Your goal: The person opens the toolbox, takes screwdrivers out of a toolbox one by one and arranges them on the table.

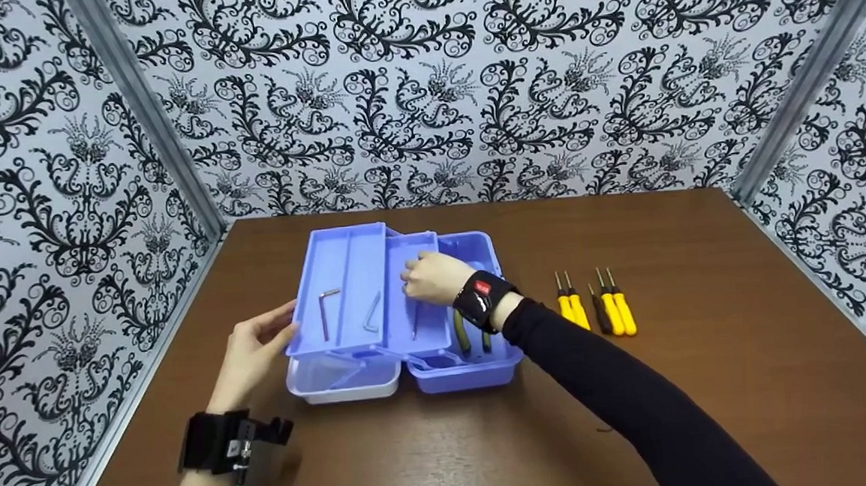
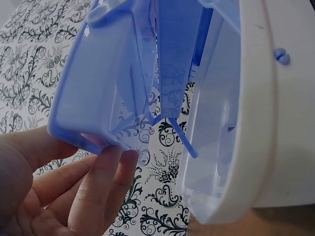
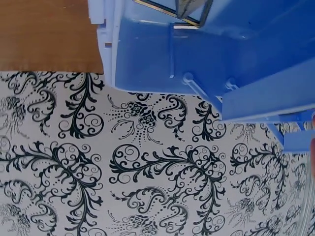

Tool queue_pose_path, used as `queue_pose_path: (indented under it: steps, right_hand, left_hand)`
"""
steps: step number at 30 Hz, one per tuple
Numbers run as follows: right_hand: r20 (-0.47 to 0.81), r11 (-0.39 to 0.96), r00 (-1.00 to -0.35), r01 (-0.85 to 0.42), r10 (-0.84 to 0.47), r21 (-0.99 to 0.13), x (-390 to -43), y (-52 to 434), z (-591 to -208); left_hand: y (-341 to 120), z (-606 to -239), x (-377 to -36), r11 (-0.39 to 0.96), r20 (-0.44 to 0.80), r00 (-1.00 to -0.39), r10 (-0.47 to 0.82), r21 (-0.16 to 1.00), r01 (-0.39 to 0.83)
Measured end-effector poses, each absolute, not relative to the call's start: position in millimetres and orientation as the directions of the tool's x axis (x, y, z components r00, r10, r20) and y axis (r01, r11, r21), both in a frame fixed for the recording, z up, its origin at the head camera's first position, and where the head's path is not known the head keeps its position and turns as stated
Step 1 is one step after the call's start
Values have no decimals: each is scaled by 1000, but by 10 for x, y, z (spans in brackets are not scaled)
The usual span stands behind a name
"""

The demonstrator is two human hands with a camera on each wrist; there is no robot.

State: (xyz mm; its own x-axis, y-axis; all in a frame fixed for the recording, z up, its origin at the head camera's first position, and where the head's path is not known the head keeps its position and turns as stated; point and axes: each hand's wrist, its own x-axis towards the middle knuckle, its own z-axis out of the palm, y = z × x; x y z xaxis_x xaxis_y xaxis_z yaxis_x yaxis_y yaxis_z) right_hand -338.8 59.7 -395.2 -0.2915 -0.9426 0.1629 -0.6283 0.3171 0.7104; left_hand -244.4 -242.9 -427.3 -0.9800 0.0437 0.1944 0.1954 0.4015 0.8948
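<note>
My left hand (image 1: 252, 352) grips the left edge of the upper tray (image 1: 326, 253) of an opened blue toolbox (image 1: 464, 378), thumb and fingers at its corner. In the left wrist view the fingers (image 2: 96, 189) bend against that tray's end. A copper-coloured hex key (image 1: 324, 317) and a silver hex key (image 1: 371, 316) lie in this tray. My right hand (image 1: 439, 276) is over the lower tray (image 1: 431, 337), fingers bent down. A thin metal rod (image 1: 414, 325) shows just below it; I cannot tell whether the hidden fingertips hold it.
Pliers with dark green handles (image 1: 462, 333) lie in the toolbox's base. The whitish lid (image 1: 344, 393) hangs open on the left, under the trays. Several screwdrivers (image 1: 618, 314) with yellow or black handles lie to the right on the brown table (image 1: 712, 376). Patterned walls (image 1: 471, 120) enclose it.
</note>
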Motion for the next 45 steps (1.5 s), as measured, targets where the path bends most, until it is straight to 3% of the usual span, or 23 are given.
queue_pose_path:
  steps: [5, 12, 17, 28, 39, 45]
  right_hand:
    - [201, 325, -261, -641, -944, 695, -3358, 649, -3856]
    - [267, 391, -286, -668, -920, 633, -3328, 777, -3720]
    - [313, 490, -380, -720, -871, 492, -3282, 908, -3689]
    - [411, 671, -603, -741, -684, 31, -3136, 1210, -3749]
    - [462, 732, -738, -638, -491, -240, -3047, 1617, -3804]
    - [500, 753, -770, -585, -398, -301, -3079, 1910, -3920]
  left_hand:
    - [-2425, -4286, -2430, 400, 176, -983, 44, 899, 179]
    - [-2429, -4293, -2430, 417, 176, -984, 36, 892, 175]
    - [-2425, -4301, -2421, 420, 180, -983, 32, 890, 177]
    - [-2429, -4328, -2420, 415, 202, -979, 27, 889, 195]
    - [-2436, -4295, -2429, 434, 202, -979, 34, 879, 197]
    - [-2417, -4281, -2444, 436, 208, -977, 46, 876, 207]
